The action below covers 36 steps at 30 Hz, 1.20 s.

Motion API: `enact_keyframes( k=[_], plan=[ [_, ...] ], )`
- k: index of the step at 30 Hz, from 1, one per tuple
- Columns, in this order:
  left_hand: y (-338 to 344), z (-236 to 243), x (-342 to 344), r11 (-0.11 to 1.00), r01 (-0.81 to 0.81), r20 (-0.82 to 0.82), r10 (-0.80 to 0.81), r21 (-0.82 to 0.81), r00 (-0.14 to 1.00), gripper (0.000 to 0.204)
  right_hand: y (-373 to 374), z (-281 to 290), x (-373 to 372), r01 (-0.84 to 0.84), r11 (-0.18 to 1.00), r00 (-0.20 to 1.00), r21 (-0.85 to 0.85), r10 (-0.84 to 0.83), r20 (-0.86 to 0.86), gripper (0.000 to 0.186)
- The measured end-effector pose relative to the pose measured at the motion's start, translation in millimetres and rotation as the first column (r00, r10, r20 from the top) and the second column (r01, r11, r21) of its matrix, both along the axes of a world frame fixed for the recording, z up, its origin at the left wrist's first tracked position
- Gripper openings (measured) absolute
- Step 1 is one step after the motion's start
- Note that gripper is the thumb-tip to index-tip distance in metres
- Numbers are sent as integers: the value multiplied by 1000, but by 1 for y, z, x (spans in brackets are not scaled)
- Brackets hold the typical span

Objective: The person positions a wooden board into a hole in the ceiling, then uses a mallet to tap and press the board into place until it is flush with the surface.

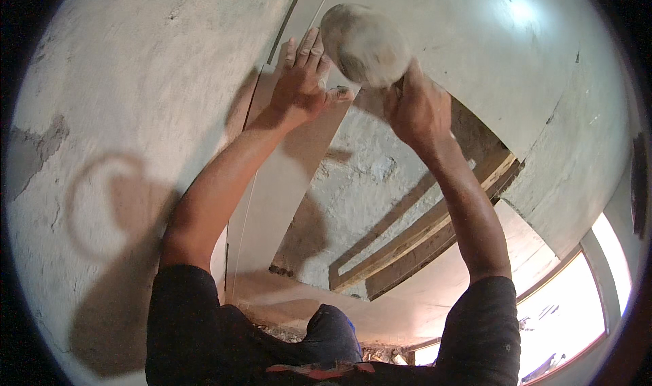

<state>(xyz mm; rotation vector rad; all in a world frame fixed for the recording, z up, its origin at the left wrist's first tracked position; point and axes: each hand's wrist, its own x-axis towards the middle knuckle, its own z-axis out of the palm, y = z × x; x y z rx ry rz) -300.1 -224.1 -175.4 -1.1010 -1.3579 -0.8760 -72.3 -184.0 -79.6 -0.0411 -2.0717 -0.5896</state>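
Observation:
My right hand (421, 111) is wrapped round the handle of a mallet (365, 45), most of the handle hidden behind my fingers. Its large, rounded head is dusty grey and slightly blurred. Just left of the head, my left hand (302, 83) lies with fingers spread against a pale flat panel (261, 213). Whitish dust coats its fingertips. The panel runs as a strip along the wall, beside an opening that shows a rough grey surface (367, 175).
A wooden batten (407, 250) crosses the opening under my right forearm. A rough plastered wall (136, 66) with a chipped patch (37, 151) rises on the left. Smooth grey board (489, 60) spans the upper right. Bright window (564, 318) at lower right.

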Motion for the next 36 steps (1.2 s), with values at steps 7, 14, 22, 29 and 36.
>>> enact_keyframes(
  k=[7,14,22,29,36],
  plan=[
    [-1,3,10,990,-98,56,105,-106,993,105,13,8,-3,145,977,985,-154,-128,118,31],
    [-1,1,-1,997,-44,-58,47,58,997,101,22,-49,55,83,939,995,-332,-62,76,28],
    [-7,3,9,994,-106,-33,106,0,994,101,42,-107,97,-110,785,994,-609,83,-71,27],
    [-5,1,8,997,-77,-15,77,2,997,101,42,-121,75,-397,-78,899,-914,164,-405,31],
    [-7,2,9,996,-83,4,83,-25,997,101,41,-126,38,-530,-342,801,-776,98,-590,43]
  ],
)
